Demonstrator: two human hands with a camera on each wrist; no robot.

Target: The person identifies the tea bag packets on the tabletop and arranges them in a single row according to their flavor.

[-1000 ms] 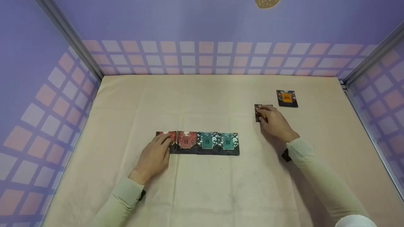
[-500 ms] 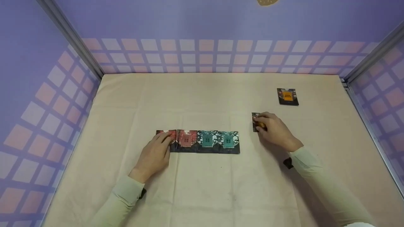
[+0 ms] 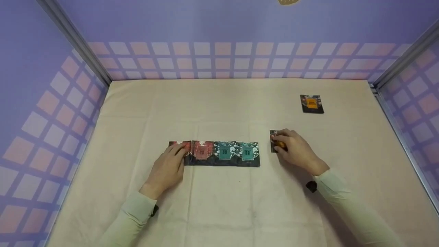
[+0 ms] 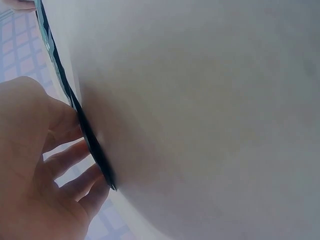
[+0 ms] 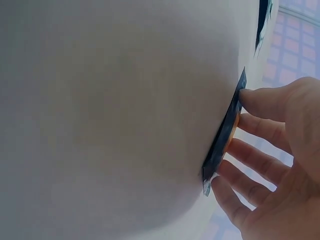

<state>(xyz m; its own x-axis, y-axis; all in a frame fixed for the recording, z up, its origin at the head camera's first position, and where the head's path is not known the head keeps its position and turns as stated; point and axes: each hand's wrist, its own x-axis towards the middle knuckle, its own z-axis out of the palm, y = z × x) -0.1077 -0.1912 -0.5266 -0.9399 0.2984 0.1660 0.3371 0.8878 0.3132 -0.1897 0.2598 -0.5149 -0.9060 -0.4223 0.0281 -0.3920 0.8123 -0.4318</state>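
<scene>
My left hand [image 3: 165, 171] rests its fingers on a red-and-black flat sachet [image 3: 187, 160], the leftmost of a row. Beside it lie a second red sachet [image 3: 201, 152] and two teal floral sachets [image 3: 224, 153], edge to edge. In the left wrist view the fingertips touch the dark packet [image 4: 93, 142] from above. With spread fingertips and thumb, my right hand [image 3: 298, 149] presses on a black sachet with an orange label [image 3: 273, 147], just right of the row; the hand covers much of it. The right wrist view shows this sachet [image 5: 220, 142] flat against the cloth under the fingers.
Another black sachet with an orange label [image 3: 312, 104] lies at the back right. A pale cloth [image 3: 219, 209] with creases covers the table. Purple checked walls [image 3: 240, 58] enclose the back and sides.
My right hand has slid the orange-labelled sachet toward the front and slightly left, away from the one at the back right. The left hand and the row have stayed put.
</scene>
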